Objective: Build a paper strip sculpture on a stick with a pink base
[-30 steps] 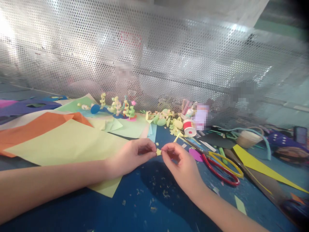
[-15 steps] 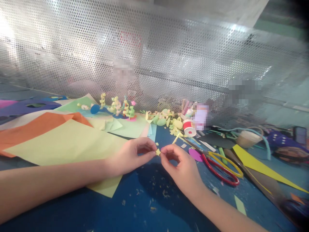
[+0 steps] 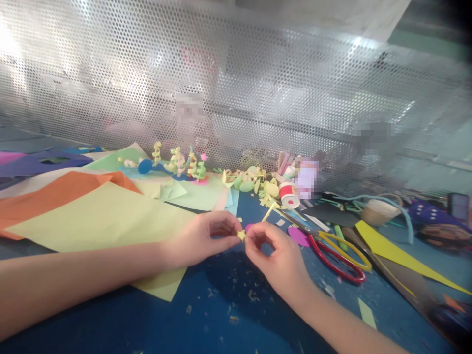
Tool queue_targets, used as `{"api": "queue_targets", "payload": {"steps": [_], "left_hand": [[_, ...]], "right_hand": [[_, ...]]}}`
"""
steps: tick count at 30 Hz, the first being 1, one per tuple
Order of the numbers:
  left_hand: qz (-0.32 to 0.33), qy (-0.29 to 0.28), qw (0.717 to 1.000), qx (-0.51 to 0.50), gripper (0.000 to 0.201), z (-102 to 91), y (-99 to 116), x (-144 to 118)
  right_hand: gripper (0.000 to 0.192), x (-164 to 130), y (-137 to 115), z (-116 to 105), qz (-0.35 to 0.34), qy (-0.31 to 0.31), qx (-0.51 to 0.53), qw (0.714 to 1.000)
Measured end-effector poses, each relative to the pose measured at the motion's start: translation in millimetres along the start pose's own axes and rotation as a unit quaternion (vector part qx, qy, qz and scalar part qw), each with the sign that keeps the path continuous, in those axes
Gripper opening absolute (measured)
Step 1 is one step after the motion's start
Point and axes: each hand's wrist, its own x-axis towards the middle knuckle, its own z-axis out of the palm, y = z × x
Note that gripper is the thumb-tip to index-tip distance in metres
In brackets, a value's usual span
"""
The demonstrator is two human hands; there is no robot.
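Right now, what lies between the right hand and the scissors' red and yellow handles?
In the head view, a small pink paper cutout lies on the blue tabletop between the right hand and the scissors, with a few tiny paper scraps around.

Craft workspace. Blue table (image 3: 228, 314) strewn with coloured paper sheets (image 3: 99, 216), scissors (image 3: 332, 248), paper scraps. Perforated metal screen (image 3: 236, 88) behind.

scissors (image 3: 334, 251) | tape roll, possibly (image 3: 290, 194) | yellow-green sheet (image 3: 99, 219) | orange sheet (image 3: 55, 192)
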Motion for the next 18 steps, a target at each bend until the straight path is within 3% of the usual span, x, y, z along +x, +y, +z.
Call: {"api": "queue_targets", "payload": {"steps": [7,18], "left_hand": [[0.0,0.017,1.0,-0.014,0.017,-1.9,0.6,1.2],[-0.029,-0.002,1.0,0.0,0.024,-4.3,-0.2,0.7]], "right_hand": [[0.01,2.9,3.2,-0.6,0.054,-0.002,0.056,0.997],[0.004,3.4,4.1,2.2,0.048,-0.017,0.053,0.997]]}}
